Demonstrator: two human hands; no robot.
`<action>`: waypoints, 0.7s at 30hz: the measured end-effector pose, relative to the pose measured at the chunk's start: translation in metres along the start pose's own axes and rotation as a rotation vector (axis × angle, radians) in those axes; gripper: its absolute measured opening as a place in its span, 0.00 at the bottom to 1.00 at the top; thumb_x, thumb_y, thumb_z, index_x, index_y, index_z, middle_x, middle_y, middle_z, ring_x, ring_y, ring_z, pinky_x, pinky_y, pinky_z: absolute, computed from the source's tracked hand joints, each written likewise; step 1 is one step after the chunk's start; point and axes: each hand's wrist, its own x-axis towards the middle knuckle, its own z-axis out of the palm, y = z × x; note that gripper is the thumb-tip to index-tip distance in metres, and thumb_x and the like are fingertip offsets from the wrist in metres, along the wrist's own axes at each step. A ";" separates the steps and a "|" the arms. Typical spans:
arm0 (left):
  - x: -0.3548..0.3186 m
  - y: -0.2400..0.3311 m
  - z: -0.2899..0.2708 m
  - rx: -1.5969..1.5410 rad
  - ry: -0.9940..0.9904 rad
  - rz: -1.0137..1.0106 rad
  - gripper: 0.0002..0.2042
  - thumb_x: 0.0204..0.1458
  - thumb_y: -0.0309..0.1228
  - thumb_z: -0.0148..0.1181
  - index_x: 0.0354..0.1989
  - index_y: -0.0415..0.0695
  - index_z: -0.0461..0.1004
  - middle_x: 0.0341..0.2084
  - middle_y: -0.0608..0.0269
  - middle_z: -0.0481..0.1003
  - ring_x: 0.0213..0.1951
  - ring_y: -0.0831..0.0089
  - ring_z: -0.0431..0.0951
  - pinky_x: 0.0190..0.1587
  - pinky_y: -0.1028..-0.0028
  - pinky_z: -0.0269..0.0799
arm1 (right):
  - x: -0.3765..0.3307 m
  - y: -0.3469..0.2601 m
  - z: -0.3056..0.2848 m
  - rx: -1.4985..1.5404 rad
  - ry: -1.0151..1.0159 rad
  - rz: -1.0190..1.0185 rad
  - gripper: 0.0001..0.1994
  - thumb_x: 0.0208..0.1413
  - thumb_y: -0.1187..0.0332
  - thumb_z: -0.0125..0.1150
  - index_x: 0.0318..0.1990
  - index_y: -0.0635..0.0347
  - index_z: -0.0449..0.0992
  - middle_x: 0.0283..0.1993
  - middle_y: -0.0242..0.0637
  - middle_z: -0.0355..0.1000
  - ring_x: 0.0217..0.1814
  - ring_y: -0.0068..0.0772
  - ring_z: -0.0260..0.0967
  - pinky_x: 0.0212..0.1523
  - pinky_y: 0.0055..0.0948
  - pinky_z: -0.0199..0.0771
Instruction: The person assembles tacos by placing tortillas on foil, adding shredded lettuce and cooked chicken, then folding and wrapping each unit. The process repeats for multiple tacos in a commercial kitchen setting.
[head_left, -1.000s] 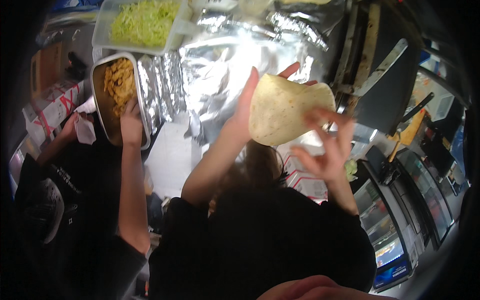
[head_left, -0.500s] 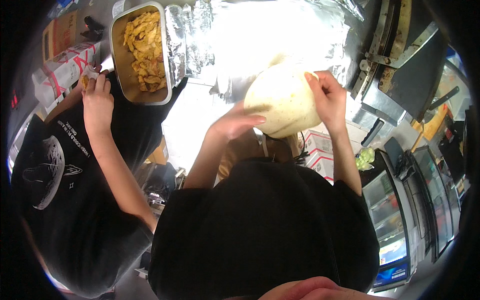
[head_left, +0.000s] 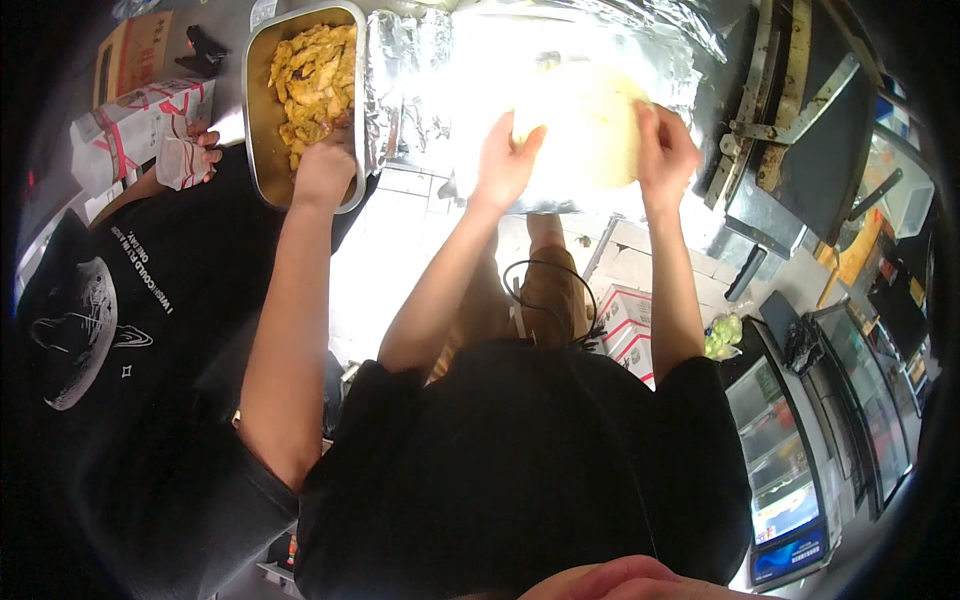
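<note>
The left hand reaches forward to the wrap's left edge, thumb spread wide from the fingers; glare hides their tips, so I cannot tell whether it grips. The right hand is at the wrap's right edge, fingers curled and narrow, pinching that edge between thumb and fingertips. The wrap, pale and round, spans the gap between the hands, over the foil; glare washes out much of its outline, and whether it lies flat on the foil I cannot tell.

Left of the wrap, past more crumpled foil, is a metal tray of yellow-brown strips. A co-worker's hand reaches into the tray; their other hand, farther from the wrap, holds a pale packet. Right of the wrap and nearer the body is a cleaver. Nothing stands between the hands and the wrap.
</note>
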 end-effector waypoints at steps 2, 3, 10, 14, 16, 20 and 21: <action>-0.017 0.004 -0.001 -0.126 0.045 0.024 0.19 0.71 0.37 0.65 0.62 0.38 0.74 0.47 0.58 0.83 0.49 0.67 0.83 0.52 0.65 0.81 | 0.001 -0.016 -0.026 -0.164 0.069 -0.499 0.05 0.61 0.71 0.80 0.41 0.60 0.89 0.27 0.30 0.75 0.23 0.21 0.69 0.26 0.23 0.70; -0.022 0.009 -0.002 -0.129 0.073 0.071 0.21 0.72 0.39 0.64 0.64 0.39 0.72 0.51 0.56 0.81 0.53 0.66 0.83 0.54 0.64 0.81 | 0.004 -0.021 -0.029 -0.145 -0.014 -0.694 0.05 0.61 0.73 0.79 0.42 0.58 0.89 0.28 0.30 0.75 0.24 0.22 0.71 0.26 0.24 0.73; -0.020 0.018 -0.011 -0.703 -0.262 -0.343 0.28 0.73 0.50 0.61 0.67 0.38 0.68 0.57 0.53 0.77 0.60 0.65 0.81 0.59 0.62 0.82 | -0.007 0.016 0.012 -0.438 -0.710 -1.276 0.18 0.60 0.68 0.69 0.58 0.54 0.81 0.46 0.28 0.75 0.50 0.26 0.76 0.54 0.30 0.80; -0.013 -0.016 0.009 -0.127 -0.123 -0.293 0.19 0.69 0.37 0.67 0.61 0.37 0.74 0.50 0.56 0.84 0.51 0.65 0.87 0.49 0.65 0.85 | -0.033 0.044 0.011 -0.262 -0.861 -1.106 0.18 0.61 0.66 0.73 0.59 0.53 0.84 0.43 0.29 0.75 0.47 0.31 0.78 0.48 0.34 0.83; -0.015 -0.026 0.015 0.015 -0.014 -0.102 0.16 0.66 0.29 0.69 0.57 0.36 0.75 0.46 0.50 0.84 0.43 0.59 0.88 0.43 0.65 0.85 | -0.036 0.051 0.002 -0.180 -0.756 -0.856 0.18 0.64 0.63 0.74 0.58 0.56 0.84 0.49 0.36 0.78 0.50 0.41 0.79 0.51 0.38 0.84; -0.040 -0.016 0.016 0.436 0.087 0.098 0.17 0.63 0.31 0.70 0.57 0.38 0.77 0.54 0.46 0.81 0.51 0.50 0.85 0.47 0.57 0.83 | -0.032 0.053 0.002 -0.263 -0.513 -0.527 0.15 0.65 0.69 0.72 0.58 0.59 0.85 0.58 0.45 0.80 0.58 0.48 0.80 0.55 0.41 0.85; -0.050 -0.009 0.015 0.596 0.163 0.225 0.18 0.62 0.32 0.70 0.57 0.39 0.77 0.57 0.45 0.80 0.55 0.47 0.84 0.50 0.54 0.83 | -0.033 0.052 0.005 -0.284 -0.514 -0.551 0.15 0.66 0.70 0.71 0.58 0.59 0.85 0.58 0.45 0.80 0.58 0.48 0.80 0.55 0.41 0.85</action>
